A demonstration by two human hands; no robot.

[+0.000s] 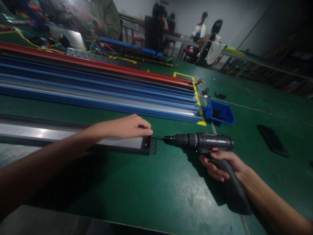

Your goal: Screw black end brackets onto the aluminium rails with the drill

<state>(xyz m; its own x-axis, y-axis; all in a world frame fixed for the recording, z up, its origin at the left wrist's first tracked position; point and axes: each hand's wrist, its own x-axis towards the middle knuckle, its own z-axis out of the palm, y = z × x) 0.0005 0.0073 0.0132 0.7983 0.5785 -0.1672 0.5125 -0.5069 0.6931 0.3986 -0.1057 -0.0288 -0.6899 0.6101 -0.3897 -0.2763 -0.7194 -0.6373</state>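
My right hand (222, 164) is wrapped round the handle of a black cordless drill (210, 142). The drill lies level and its bit points left. The bit's tip meets the end of a long dark-framed metal profile (124, 143), beside its black end cap (153, 147); whether it sits on a screw is too small to tell. My left hand (128, 126) rests over the profile's right end, fingers curled and pressed together at its far edge, close to the bit tip. Anything small between those fingertips is hidden.
Blue profiles (137, 106) and a red one (117, 68) lie lengthwise behind, ending at yellow tape (201, 123). Right of them stands a blue bin (226, 114) with dark parts. A flat black object (272, 140) lies farther right. Wires and a person (107, 19) are across the table.
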